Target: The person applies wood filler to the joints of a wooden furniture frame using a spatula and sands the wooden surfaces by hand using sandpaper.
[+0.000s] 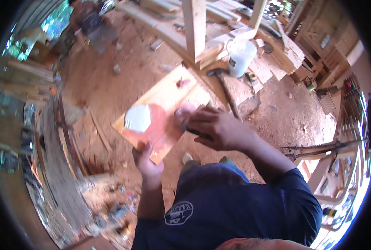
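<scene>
A pale wooden board (pixel 160 93) is tilted in front of me, bearing a round white patch or flat piece (pixel 137 118), a pinkish smeared area (pixel 152 139) and a small reddish mark near its far end. My left hand (pixel 147 160) grips the board's near-left corner, thumb on top. Over the board's right edge is my right hand (pixel 212 127), fingers curled round something dark and flat that I cannot make out clearly. A hammer (pixel 229 93) lies on timber just beyond the board, beside a white plastic jug (pixel 241 58).
A wooden bench with planks (pixel 285 58) and an upright post (pixel 193 27) stand ahead. Weathered boards and scrap (pixel 62 158) are piled on the left. Wooden frames and tools (pixel 335 175) line the right. The dirt floor (pixel 89 75) is strewn with offcuts.
</scene>
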A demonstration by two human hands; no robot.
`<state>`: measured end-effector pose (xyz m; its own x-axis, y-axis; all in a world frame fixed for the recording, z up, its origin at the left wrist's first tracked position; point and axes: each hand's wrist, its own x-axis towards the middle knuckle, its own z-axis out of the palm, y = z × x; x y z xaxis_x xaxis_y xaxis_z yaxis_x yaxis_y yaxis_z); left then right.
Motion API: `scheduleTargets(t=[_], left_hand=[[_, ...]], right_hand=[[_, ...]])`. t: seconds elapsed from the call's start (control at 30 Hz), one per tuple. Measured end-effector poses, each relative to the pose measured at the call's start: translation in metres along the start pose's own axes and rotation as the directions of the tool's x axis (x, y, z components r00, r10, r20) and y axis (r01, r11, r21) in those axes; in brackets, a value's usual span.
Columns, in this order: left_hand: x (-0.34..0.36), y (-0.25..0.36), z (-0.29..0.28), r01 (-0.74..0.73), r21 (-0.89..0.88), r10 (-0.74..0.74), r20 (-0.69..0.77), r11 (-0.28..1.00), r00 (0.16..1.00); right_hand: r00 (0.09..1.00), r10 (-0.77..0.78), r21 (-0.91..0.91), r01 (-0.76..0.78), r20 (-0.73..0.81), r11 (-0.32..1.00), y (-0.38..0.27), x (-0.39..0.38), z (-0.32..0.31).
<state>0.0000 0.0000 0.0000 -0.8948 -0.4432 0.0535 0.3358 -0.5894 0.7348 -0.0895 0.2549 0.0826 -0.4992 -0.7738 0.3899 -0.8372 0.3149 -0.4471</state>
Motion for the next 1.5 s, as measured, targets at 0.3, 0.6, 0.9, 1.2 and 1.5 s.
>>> scheduleTargets(t=[0.3, 0.6, 0.9, 1.2, 1.5], left_hand=[[0.07, 0.003, -0.019, 0.154, 0.226, -0.146, -0.053, 0.962, 0.988], [0.103, -0.023, -0.035, 0.303, -0.057, -0.308, -0.153, 0.951, 0.939], [0.093, -0.046, -0.047, 0.173, 0.073, -0.123, -0.447, 0.982, 0.886], [0.094, -0.078, -0.036, 0.226, 0.034, -0.175, -0.524, 0.974, 0.833], [0.138, -0.076, -0.05, 0.316, 0.044, -0.255, -0.491, 0.948, 0.833]], right_hand=[[0.919, 0.307, 0.075, -0.334, 0.247, 0.94, 0.021, 0.053, 0.026], [0.98, 0.053, 0.254, -0.003, -0.191, 0.967, 0.087, 0.067, -0.061], [0.765, -0.178, -0.443, -0.153, -0.619, 0.883, 0.206, 0.137, -0.174], [0.72, -0.278, -0.545, -0.164, -0.636, 0.822, 0.244, 0.183, -0.174], [0.835, -0.127, -0.505, -0.195, -0.535, 0.841, 0.224, 0.175, -0.196]])
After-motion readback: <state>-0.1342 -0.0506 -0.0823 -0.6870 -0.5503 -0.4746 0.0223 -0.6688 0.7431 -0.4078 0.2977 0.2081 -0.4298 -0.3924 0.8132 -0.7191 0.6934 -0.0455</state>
